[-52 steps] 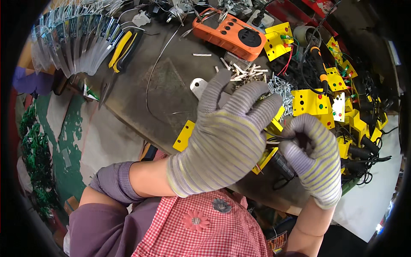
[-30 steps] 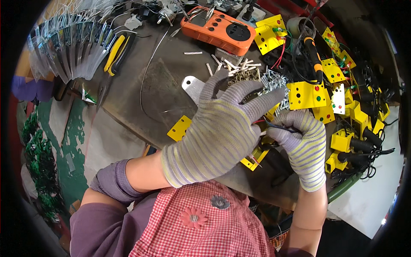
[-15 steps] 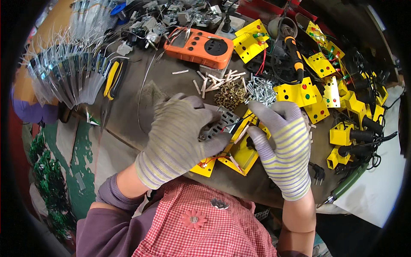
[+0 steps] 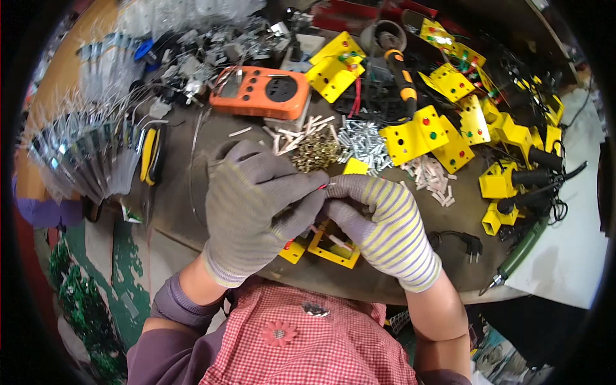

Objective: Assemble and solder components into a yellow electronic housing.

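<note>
Both my hands wear grey gloves with yellow stripes, and their fingertips meet above a yellow metal housing (image 4: 335,258). My left hand (image 4: 247,208) pinches a thin red wire (image 4: 323,187), of which only a short bit shows. At the same spot my right hand (image 4: 388,224) is closed, thumb against fingers; what lies in its pinch is too small to make out. Below the hands, the housing has an open frame with a pale sleeve inside. A yellow flap (image 4: 292,252) with a red part sits beside it, partly under my left hand.
Beyond my hands lie brass screws (image 4: 317,151), silver screws (image 4: 364,145) and pale sleeves (image 4: 428,174). An orange multimeter (image 4: 260,93) stands behind them. Yellow panels (image 4: 416,135) with lamps crowd the right, near a black plug (image 4: 471,244) and green-handled tool (image 4: 523,255). Yellow-handled pliers (image 4: 151,154) lie left.
My right hand has moved left and its fingers have closed, meeting my left fingertips. The perforated metal plate that showed between the hands is now covered. The whole view has shifted slightly.
</note>
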`<state>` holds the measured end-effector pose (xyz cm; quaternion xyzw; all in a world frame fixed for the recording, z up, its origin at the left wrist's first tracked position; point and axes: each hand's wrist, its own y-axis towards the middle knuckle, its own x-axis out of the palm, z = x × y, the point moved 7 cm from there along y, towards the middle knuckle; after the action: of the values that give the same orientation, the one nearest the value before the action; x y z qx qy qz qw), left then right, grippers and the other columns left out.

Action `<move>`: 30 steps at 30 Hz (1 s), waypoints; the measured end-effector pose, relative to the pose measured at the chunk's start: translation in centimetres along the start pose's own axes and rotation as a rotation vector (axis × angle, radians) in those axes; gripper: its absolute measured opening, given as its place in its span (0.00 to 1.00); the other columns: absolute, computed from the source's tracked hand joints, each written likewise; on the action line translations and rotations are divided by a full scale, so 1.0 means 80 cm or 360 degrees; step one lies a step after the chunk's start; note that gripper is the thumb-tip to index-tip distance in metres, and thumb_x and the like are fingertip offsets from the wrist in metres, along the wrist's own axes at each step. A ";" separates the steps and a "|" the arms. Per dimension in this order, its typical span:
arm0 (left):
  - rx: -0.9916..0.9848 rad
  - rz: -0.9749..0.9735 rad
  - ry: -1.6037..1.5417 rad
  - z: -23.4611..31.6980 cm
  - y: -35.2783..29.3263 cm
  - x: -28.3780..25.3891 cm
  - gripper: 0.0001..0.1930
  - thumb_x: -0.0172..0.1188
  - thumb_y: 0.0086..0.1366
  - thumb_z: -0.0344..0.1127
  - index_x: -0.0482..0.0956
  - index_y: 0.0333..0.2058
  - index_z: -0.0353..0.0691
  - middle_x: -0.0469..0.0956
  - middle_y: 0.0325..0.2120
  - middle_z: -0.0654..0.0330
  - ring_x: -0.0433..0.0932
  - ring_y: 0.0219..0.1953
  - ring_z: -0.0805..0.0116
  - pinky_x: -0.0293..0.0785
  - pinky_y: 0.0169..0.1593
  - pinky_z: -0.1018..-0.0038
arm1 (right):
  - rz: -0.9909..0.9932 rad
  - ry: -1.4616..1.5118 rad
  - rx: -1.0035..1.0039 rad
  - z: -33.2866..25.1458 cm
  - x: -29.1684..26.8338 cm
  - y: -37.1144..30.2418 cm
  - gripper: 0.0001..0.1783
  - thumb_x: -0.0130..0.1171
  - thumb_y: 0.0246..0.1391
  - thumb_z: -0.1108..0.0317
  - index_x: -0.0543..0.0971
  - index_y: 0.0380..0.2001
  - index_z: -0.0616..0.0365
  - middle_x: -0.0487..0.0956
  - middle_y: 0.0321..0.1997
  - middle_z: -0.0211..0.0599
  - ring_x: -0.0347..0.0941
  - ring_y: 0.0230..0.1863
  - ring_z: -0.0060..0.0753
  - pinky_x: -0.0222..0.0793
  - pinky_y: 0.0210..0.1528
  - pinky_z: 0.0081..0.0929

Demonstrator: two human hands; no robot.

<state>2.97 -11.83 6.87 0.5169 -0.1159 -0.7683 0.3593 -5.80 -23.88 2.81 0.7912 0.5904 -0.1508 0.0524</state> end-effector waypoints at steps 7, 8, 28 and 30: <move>0.0440 -0.0301 0.0408 0.030 0.002 0.007 0.13 0.69 0.43 0.41 0.84 0.32 0.54 0.74 0.28 0.71 0.73 0.36 0.64 0.63 0.48 0.57 | 0.0483 -0.0479 -0.0599 -0.030 -0.014 -0.031 0.07 0.64 0.51 0.67 0.80 0.33 0.56 0.79 0.30 0.44 0.77 0.34 0.52 0.73 0.38 0.42; 0.0377 -0.0369 0.0360 0.030 0.007 0.013 0.11 0.68 0.44 0.42 0.83 0.30 0.52 0.74 0.29 0.70 0.73 0.37 0.63 0.63 0.49 0.56 | 0.0523 -0.0525 -0.0666 -0.030 -0.013 -0.035 0.06 0.63 0.50 0.67 0.79 0.32 0.56 0.78 0.28 0.43 0.76 0.32 0.51 0.72 0.36 0.43; 0.0060 -0.0502 -0.0346 -0.002 0.009 0.027 0.06 0.69 0.51 0.33 0.85 0.30 0.46 0.72 0.25 0.63 0.71 0.30 0.59 0.64 0.42 0.63 | 0.0575 -0.1729 -0.0188 0.055 -0.095 -0.017 0.08 0.67 0.37 0.71 0.77 0.23 0.54 0.77 0.28 0.41 0.75 0.35 0.49 0.71 0.41 0.42; 0.0076 -0.0479 -0.0280 -0.002 0.008 0.022 0.05 0.69 0.51 0.32 0.85 0.30 0.46 0.72 0.25 0.63 0.71 0.30 0.59 0.64 0.42 0.63 | 0.0524 -0.1760 -0.0180 0.047 -0.094 -0.018 0.06 0.63 0.42 0.75 0.75 0.25 0.57 0.78 0.27 0.37 0.76 0.30 0.40 0.72 0.36 0.35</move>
<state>3.02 -13.47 5.93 0.4676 -0.0863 -0.8527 0.2163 -9.75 -31.36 1.64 0.6721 0.3516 -0.4998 0.4181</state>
